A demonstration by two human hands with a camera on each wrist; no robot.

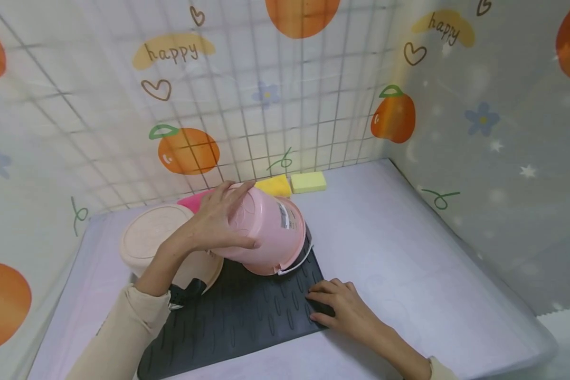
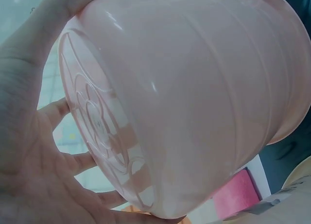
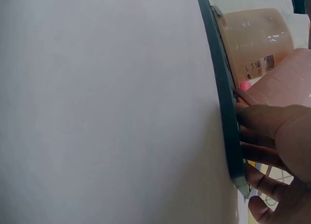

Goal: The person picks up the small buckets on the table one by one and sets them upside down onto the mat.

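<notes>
My left hand [image 1: 218,219] grips a pink bucket [image 1: 271,224] by its bottom end, thumb on one side and fingers spread across the other. The bucket lies tipped, its mouth towards the right over a black ribbed mat [image 1: 266,311], its white handle [image 1: 296,266] hanging at the rim. In the left wrist view, raised curved lines mark the bucket's base [image 2: 99,117]. My right hand [image 1: 349,311] rests at the mat's front right corner, fingertips on its edge; the right wrist view shows those fingers [image 3: 262,151] extended along that edge.
A beige bucket [image 1: 157,232] stands tipped bottom-up on the mat's left part, partly behind my left arm. Along the back lie a bright pink piece [image 1: 192,201], a yellow one [image 1: 275,186] and a pale yellow sponge [image 1: 309,182]. A printed curtain [image 1: 275,68] borders the table.
</notes>
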